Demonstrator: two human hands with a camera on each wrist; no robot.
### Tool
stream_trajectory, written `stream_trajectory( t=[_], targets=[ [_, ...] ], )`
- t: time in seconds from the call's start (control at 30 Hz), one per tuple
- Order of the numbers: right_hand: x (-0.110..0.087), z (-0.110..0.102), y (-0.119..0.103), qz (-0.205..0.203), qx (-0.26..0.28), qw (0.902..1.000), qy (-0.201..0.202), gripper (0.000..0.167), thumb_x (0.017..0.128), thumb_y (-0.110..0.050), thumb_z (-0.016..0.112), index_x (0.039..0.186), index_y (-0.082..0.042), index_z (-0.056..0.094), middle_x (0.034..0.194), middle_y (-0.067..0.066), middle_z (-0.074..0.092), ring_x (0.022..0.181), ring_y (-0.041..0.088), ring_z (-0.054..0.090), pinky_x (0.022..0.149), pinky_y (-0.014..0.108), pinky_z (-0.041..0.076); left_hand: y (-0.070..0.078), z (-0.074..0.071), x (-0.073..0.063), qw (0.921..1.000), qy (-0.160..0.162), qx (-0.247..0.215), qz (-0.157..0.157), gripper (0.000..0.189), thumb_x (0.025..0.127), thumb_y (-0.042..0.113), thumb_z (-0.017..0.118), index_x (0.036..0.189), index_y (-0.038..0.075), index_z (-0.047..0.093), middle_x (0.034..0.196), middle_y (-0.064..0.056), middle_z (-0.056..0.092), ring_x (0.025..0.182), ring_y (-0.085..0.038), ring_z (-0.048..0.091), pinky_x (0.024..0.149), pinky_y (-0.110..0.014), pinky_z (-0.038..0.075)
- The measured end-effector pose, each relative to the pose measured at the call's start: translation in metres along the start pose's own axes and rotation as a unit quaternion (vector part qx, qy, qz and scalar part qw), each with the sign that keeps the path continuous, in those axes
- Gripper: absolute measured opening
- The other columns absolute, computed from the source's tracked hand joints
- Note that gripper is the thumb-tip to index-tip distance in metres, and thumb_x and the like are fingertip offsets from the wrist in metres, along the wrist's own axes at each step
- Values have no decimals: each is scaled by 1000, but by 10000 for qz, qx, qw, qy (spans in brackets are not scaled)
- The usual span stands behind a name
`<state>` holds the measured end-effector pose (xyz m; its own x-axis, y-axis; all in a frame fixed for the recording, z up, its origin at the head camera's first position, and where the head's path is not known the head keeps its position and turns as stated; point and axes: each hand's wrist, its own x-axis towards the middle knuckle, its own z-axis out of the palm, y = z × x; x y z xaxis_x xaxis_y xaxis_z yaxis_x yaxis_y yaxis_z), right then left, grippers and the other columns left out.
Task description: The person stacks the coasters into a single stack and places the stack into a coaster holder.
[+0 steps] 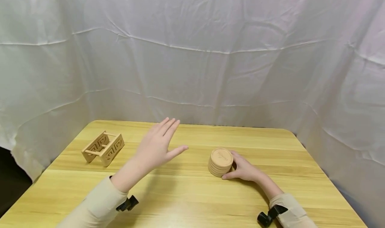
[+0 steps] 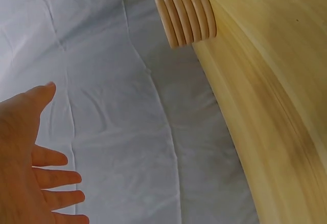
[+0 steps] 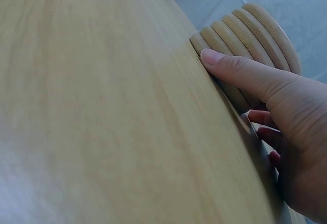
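Observation:
A stack of several round wooden coasters (image 1: 221,159) stands on the table right of its middle, with faint lettering on the top one. My right hand (image 1: 245,168) grips the stack low on its right side. In the right wrist view the thumb (image 3: 240,70) lies along the edges of the coasters (image 3: 255,37), while the other fingers curve behind and are partly hidden. My left hand (image 1: 155,144) is raised over the table with straight fingers and the thumb spread, holding nothing. The left wrist view shows its palm side (image 2: 18,157) apart from the coaster stack (image 2: 186,17).
A small wooden rack (image 1: 103,148) with carved side panels and thin crossbars sits at the table's left, beyond the left forearm. The wooden table (image 1: 192,201) has rounded back corners. Pale cloth (image 1: 192,71) hangs behind it and along both sides.

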<state>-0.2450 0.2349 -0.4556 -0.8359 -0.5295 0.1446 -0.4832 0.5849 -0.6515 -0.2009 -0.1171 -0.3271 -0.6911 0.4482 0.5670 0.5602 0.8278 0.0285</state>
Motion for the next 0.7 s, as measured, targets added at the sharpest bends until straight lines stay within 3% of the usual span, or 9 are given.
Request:
stream_trajectory(
  t=[0.2, 0.43, 0.7],
  targets=[
    [0, 1, 0, -5, 29, 10000, 6, 97, 68, -46, 86, 147, -15, 40, 147, 10, 47, 138, 32, 42, 114, 59, 31, 8, 9, 7, 9990, 120, -28, 422, 85, 83, 60, 65, 145, 6, 44, 144, -14, 53, 137, -33, 47, 114, -49, 38],
    [-1, 0, 3, -12, 27, 10000, 17, 97, 68, -47, 86, 148, -16, 40, 147, 9, 47, 138, 31, 43, 114, 58, 31, 14, 30, 14, 9944, 197, 18, 1034, 83, 83, 61, 65, 143, 7, 48, 141, -12, 56, 132, -30, 51, 111, -47, 42],
    [1, 2, 4, -22, 131, 9999, -60, 98, 69, -49, 85, 149, -18, 38, 149, 8, 45, 139, 32, 42, 115, 58, 31, 26, 61, 22, 9893, -225, -97, 1441, 81, 85, 65, 60, 141, 8, 50, 136, -8, 59, 127, -27, 55, 108, -43, 46]
  ],
)
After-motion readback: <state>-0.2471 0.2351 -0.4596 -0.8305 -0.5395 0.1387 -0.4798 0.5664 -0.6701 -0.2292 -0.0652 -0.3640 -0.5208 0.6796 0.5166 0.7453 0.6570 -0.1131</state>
